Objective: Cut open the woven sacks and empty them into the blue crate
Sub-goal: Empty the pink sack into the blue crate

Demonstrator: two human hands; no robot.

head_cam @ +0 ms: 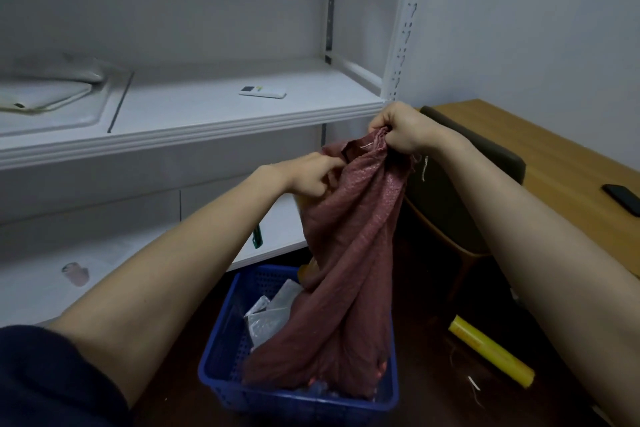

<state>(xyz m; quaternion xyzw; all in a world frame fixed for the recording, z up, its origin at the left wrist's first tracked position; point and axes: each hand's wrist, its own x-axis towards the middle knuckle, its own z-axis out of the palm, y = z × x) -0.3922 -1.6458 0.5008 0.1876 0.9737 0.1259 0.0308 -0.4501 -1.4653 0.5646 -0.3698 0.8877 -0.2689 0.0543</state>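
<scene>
Both hands are gripping 1 red woven sack (pixel 349 253): right hand (pixel 398 130) is bunching its top end, left hand (pixel 308 173) is pinching fabric just below. Sack is hanging into the blue crate (pixel 221 354), silver packets (pixel 270 312) lying inside.

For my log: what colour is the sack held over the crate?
The sack is dull red; head view.

Limp maroon sack (pixel 349 253) hanging into blue crate (pixel 221 350)
</scene>
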